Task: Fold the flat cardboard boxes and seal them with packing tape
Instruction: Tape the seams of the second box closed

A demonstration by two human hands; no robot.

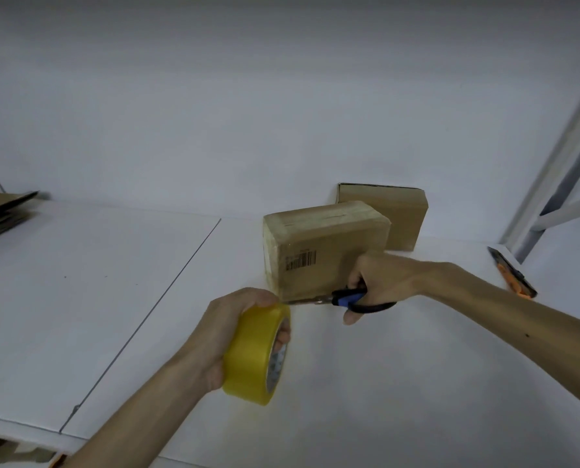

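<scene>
A folded cardboard box (329, 244) with a barcode label stands on the white table (113, 298), its edges covered in tape. My left hand (227, 332) grips a yellow roll of packing tape (254, 352) just in front of the box's lower left corner. My right hand (383, 282) holds blue-and-black scissors (346, 298), the blades pointing left along the box's bottom edge toward the tape roll. A second folded box (400, 211) stands behind the first against the wall.
A stack of flat cardboard (1, 211) lies at the far left edge. An orange-and-black utility knife (511, 271) lies on the table at right, near a metal shelf frame (558, 184). A seam (153, 315) runs diagonally across the table.
</scene>
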